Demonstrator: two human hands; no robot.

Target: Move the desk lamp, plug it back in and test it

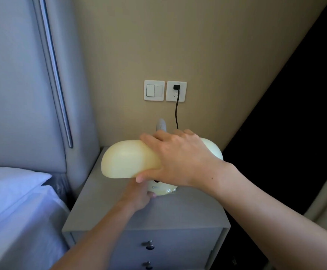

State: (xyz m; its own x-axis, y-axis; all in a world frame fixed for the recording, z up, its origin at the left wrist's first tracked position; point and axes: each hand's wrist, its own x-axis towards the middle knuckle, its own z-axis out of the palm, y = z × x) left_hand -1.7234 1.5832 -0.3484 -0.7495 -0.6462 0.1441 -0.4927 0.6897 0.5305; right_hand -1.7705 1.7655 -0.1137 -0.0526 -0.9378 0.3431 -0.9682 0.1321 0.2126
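The right hand point(180, 158) gripped the lamp point(129, 162) shade lying crosswise, while the left hand point(139, 193) held its base below, plug point(176, 87) in.

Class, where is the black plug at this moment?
In the head view the black plug sits in the white wall socket, right of the double light switch, on the wall above the lamp.

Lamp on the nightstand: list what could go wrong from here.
1. The black plug sits in the wall socket; lifting the lamp far could strain the cord.
2. The right hand grips the lamp head, whose flexible neck may bend.
3. The left hand is at the base, partly hidden; its grip is uncertain.
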